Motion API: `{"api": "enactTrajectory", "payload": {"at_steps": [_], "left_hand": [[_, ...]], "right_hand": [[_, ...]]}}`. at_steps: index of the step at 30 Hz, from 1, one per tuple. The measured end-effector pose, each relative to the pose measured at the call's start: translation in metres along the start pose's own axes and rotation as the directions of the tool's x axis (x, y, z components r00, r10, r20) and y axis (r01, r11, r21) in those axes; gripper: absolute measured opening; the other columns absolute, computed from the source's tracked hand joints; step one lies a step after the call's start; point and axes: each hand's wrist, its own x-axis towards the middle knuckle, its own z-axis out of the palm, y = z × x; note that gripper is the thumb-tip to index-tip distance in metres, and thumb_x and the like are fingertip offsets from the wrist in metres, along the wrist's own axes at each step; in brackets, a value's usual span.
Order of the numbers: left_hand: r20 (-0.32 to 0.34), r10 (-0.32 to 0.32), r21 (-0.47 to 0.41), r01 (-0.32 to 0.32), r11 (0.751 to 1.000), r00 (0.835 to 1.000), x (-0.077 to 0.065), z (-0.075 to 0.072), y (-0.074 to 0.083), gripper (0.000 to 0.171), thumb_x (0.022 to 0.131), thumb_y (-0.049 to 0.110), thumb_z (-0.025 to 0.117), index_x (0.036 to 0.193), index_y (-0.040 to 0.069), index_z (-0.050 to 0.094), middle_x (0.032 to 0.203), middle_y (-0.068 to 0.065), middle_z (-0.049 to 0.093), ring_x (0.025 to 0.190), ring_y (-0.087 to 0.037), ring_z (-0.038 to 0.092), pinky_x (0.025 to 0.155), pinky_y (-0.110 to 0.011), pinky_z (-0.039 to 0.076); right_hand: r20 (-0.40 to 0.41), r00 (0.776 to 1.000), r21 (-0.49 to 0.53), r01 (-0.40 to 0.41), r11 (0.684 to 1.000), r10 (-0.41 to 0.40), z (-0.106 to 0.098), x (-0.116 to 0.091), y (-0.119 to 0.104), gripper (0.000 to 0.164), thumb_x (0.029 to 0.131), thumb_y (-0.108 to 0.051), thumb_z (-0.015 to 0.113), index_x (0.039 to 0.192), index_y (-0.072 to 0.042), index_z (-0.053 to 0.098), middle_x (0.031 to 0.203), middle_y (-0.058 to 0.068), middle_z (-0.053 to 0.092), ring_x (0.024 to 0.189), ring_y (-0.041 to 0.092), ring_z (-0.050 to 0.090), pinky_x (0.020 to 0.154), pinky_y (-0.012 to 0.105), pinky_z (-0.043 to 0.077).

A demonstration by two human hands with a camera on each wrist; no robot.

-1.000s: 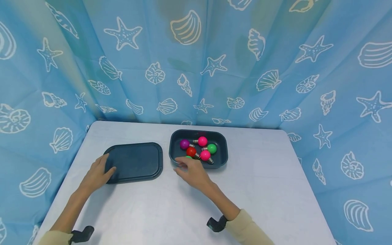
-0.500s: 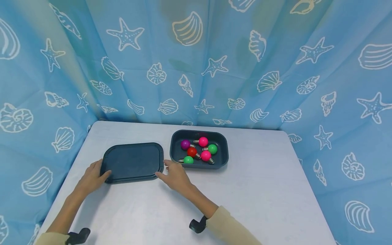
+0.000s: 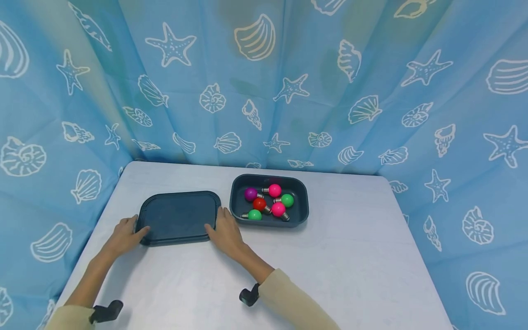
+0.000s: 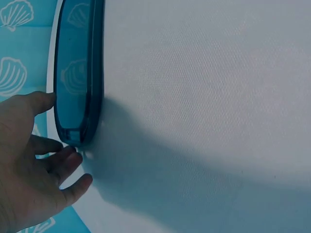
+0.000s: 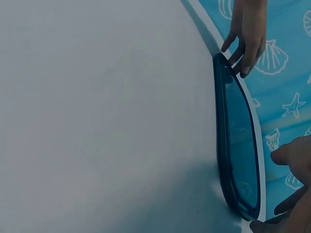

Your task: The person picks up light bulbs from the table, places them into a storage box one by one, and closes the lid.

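Lid centre-left of frame, flat on table: left hand and right hand bracket opposite ends, fingers loosely extended (touching edges, not clamped).

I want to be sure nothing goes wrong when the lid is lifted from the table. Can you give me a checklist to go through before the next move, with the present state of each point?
1. Left hand on the lid's left end: ok, fingers touch its edge.
2. Right hand on the lid's right end: ok, fingers rest at that edge.
3. Firm grip under the rim: cannot tell, fingertips are partly hidden.
4. Lid lying flat on the table: ok.
5. Box open and beside the lid: ok.
6. Bulbs all below the box's rim: cannot tell, though all six lie inside.
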Motion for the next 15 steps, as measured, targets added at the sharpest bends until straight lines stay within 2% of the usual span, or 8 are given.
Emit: {"api": "enactTrajectory", "payload": {"at_steps": [3, 7, 11, 15], "left_hand": [[0.001, 0.007, 0.003, -0.007, 1.000, 1.000, 0.002, 0.001, 0.001, 0.070, 0.102, 0.021, 0.050, 0.136, -0.033, 0.020, 0.132, -0.054, 0.024, 0.124, -0.067, 0.027, 0.102, -0.071, 0.028], [0.004, 0.002, 0.010, -0.002, 1.000, 1.000, 0.006, 0.002, 0.001, 0.070, 0.102, 0.020, 0.050, 0.135, -0.034, 0.021, 0.130, -0.054, 0.026, 0.122, -0.066, 0.029, 0.102, -0.070, 0.030], [0.010, -0.027, 0.019, 0.027, 0.999, 1.000, 0.008, 0.003, -0.001, 0.069, 0.101, 0.020, 0.049, 0.134, -0.034, 0.022, 0.127, -0.054, 0.027, 0.121, -0.066, 0.031, 0.101, -0.070, 0.032], [0.012, -0.083, -0.006, 0.083, 0.997, 0.996, 0.007, 0.000, -0.001, 0.070, 0.101, 0.021, 0.048, 0.133, -0.036, 0.021, 0.127, -0.056, 0.025, 0.122, -0.068, 0.029, 0.103, -0.070, 0.031]], "right_hand": [[0.025, 0.999, 0.010, -0.047, 0.999, 0.046, 0.003, 0.004, -0.003, 0.069, 0.097, -0.027, 0.066, 0.143, 0.016, 0.039, 0.146, 0.033, 0.041, 0.135, 0.042, 0.043, 0.109, 0.048, 0.038], [0.047, 0.995, 0.018, -0.092, 0.996, 0.091, 0.008, 0.009, -0.003, 0.070, 0.096, -0.026, 0.067, 0.142, 0.018, 0.039, 0.142, 0.031, 0.047, 0.130, 0.042, 0.047, 0.107, 0.047, 0.041], [0.046, 0.995, 0.029, -0.094, 0.995, 0.093, 0.012, 0.012, -0.001, 0.068, 0.096, -0.024, 0.067, 0.142, 0.018, 0.039, 0.141, 0.028, 0.050, 0.129, 0.040, 0.048, 0.108, 0.045, 0.040], [0.055, 0.995, 0.076, -0.088, 0.993, 0.084, 0.013, 0.011, -0.004, 0.067, 0.097, -0.023, 0.065, 0.142, 0.018, 0.039, 0.140, 0.030, 0.049, 0.130, 0.042, 0.047, 0.109, 0.045, 0.039]]}}
